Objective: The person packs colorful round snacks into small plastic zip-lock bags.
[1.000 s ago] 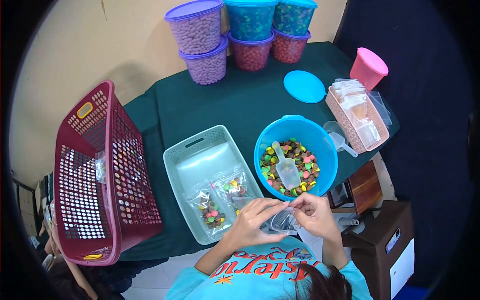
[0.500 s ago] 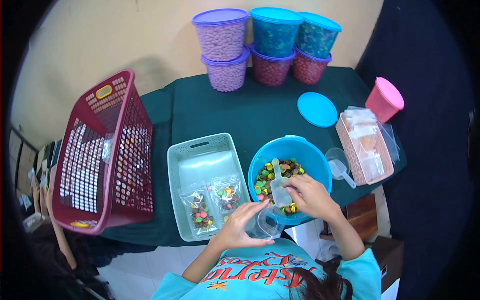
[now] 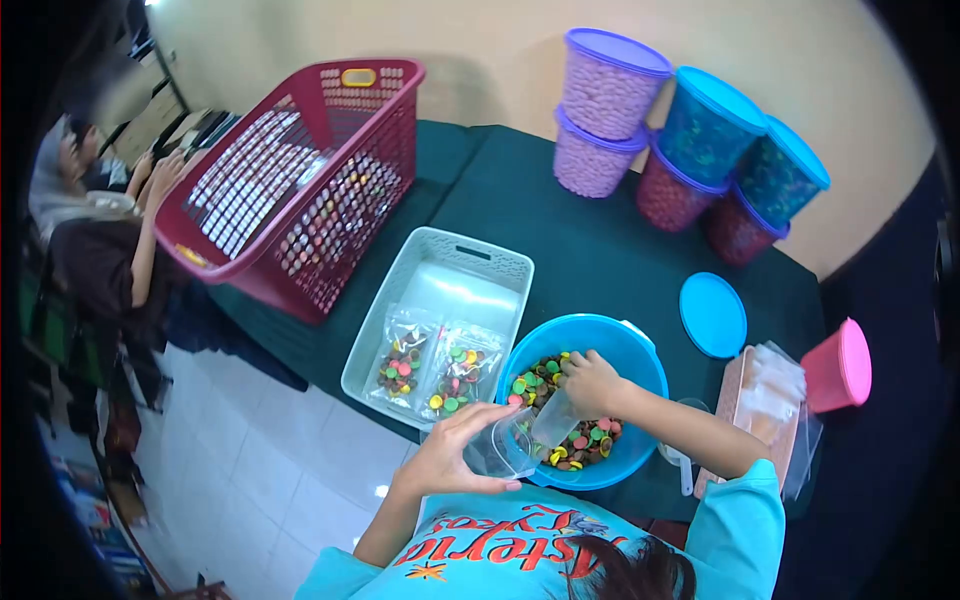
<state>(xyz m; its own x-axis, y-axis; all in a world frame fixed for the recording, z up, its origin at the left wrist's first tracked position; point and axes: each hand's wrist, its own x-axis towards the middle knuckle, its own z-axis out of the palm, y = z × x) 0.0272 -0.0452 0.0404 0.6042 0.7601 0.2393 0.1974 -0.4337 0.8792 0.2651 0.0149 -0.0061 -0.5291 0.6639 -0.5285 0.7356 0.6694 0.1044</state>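
Scoop beside a bag at the tub

Head view: the right hand's [image 3: 592,385] fingers are wrapped round the upper end of the translucent scoop [image 3: 556,420], its lower end beside the clear plastic bag [image 3: 498,446]. The left hand [image 3: 452,452] holds the bag between thumb and fingers at the blue tub's [image 3: 592,336] rim.

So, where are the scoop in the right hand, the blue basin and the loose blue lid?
Scoop [image 3: 556,420]: head view, on its translucent bowl.
Blue basin [image 3: 630,352]: head view, on its bare inner wall.
Loose blue lid [image 3: 713,315]: head view, on the middle of its face.
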